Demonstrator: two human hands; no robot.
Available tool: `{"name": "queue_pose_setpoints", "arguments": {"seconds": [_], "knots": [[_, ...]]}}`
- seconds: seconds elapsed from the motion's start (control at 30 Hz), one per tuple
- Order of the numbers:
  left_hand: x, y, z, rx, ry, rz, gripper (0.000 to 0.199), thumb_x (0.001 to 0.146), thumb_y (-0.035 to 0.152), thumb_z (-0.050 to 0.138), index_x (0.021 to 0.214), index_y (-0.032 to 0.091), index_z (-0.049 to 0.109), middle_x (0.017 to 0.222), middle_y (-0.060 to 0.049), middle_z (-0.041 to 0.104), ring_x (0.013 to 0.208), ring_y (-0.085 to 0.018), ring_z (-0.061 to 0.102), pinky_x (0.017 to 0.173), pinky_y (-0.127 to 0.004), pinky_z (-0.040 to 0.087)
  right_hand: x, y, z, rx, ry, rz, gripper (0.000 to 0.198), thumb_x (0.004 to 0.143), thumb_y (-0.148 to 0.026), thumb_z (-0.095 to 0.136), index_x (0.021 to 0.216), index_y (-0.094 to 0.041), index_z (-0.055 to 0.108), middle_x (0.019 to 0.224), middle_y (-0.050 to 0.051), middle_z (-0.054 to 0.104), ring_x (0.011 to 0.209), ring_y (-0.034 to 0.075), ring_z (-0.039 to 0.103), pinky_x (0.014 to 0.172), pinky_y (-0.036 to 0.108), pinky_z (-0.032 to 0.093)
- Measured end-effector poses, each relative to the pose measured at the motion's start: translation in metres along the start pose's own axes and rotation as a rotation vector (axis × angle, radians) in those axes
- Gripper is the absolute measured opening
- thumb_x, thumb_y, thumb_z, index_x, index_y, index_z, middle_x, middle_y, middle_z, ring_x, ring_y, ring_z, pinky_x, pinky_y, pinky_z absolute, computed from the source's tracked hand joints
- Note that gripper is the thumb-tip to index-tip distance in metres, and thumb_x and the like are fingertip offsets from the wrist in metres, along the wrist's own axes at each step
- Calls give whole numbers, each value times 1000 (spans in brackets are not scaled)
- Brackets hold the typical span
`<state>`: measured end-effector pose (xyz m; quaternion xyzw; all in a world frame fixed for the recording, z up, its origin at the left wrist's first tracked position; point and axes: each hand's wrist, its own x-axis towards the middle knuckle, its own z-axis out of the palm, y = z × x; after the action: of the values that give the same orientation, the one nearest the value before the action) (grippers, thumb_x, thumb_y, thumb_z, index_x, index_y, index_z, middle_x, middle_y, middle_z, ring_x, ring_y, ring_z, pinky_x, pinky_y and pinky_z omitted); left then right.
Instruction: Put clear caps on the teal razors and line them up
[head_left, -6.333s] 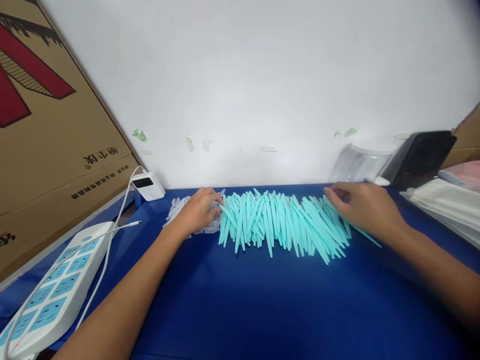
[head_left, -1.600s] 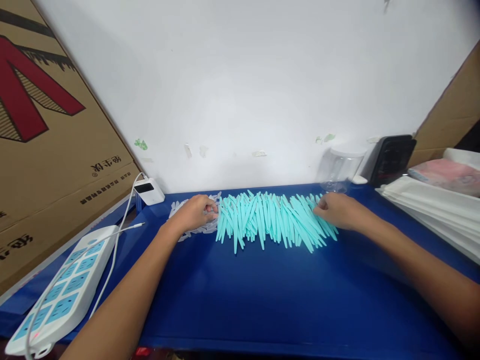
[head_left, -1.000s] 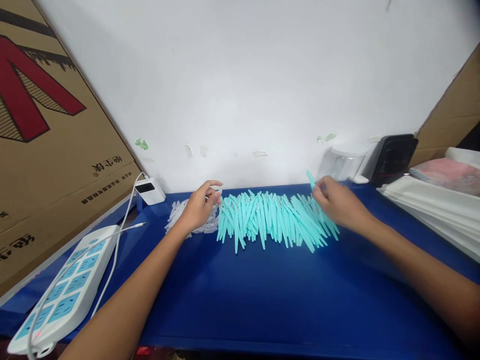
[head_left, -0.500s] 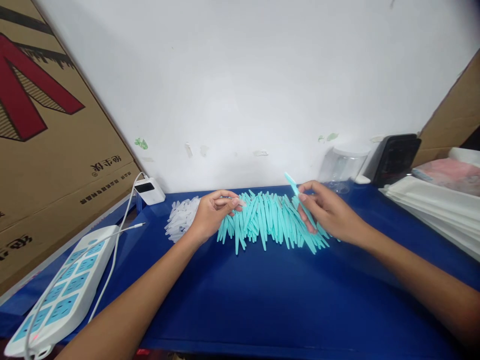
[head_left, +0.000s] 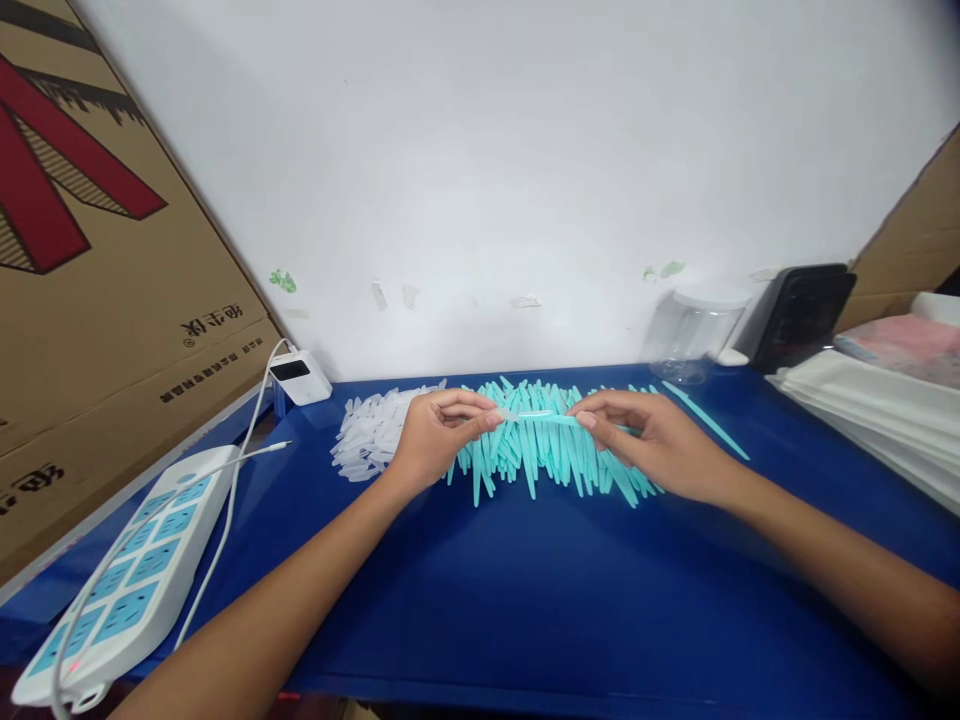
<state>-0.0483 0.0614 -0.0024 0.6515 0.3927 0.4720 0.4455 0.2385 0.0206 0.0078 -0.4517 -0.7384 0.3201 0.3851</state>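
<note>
A white wall (head_left: pixel 525 150) backs a blue counter (head_left: pixel 525 600), with a large printed cardboard box (head_left: pixel 90 260) leaning in at the left and a stack of white bags (head_left: pixel 870 420) at the right edge. On the counter's left lie a white power strip (head_left: pixel 112 590) with teal sockets and, against the wall, a small white power bank (head_left: pixel 298 375); a clear plastic jar (head_left: pixel 694 330) and a dark phone (head_left: pixel 802 315) propped upright stand at the back right.

A long heap of teal plastic sticks (head_left: pixel 540 455) runs across the middle of the counter, with a smaller pile of clear plastic caps (head_left: pixel 367 440) just beside its left end. One finished stick (head_left: pixel 705 420) lies alone on the blue surface, apart from the heap's right end.

Above the heap, the person's left hand (head_left: pixel 431 445) and right hand (head_left: pixel 660 450) meet. The right grip is pressed together on a single teal stick (head_left: pixel 559 419), held level between thumb and fingers; the left grip pinches a clear cap (head_left: pixel 517 413) at that stick's tip. The cap appears to be partly slid on, though how far it is seated cannot be told.

Judging by the piles, the work is at an early stage: nearly all the sticks remain uncapped in the heap, and plenty of caps wait at the left.
</note>
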Motion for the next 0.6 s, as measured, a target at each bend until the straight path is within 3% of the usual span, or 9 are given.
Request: {"name": "queue_pose_setpoints", "arguments": {"seconds": [0.33, 0.6], "knots": [[-2, 4, 3, 26, -11, 4, 35, 76, 46, 91, 92, 17, 80, 83, -10, 82, 75, -24, 77, 62, -33, 59, -1, -10, 0, 11, -11, 5, 38, 96, -58, 66, 107, -24, 78, 67, 0, 61, 50, 12, 45, 48, 28, 42], [-2, 0, 2, 15, -58, 3, 33, 82, 45, 87, 98, 18, 81, 89, -11, 82, 80, -24, 78, 62, -32, 58, -1, -4, -3, 22, -62, 21, 35, 94, -56, 69, 113, -28, 77, 94, 5, 72, 59, 14, 56, 52, 30, 48]]}}
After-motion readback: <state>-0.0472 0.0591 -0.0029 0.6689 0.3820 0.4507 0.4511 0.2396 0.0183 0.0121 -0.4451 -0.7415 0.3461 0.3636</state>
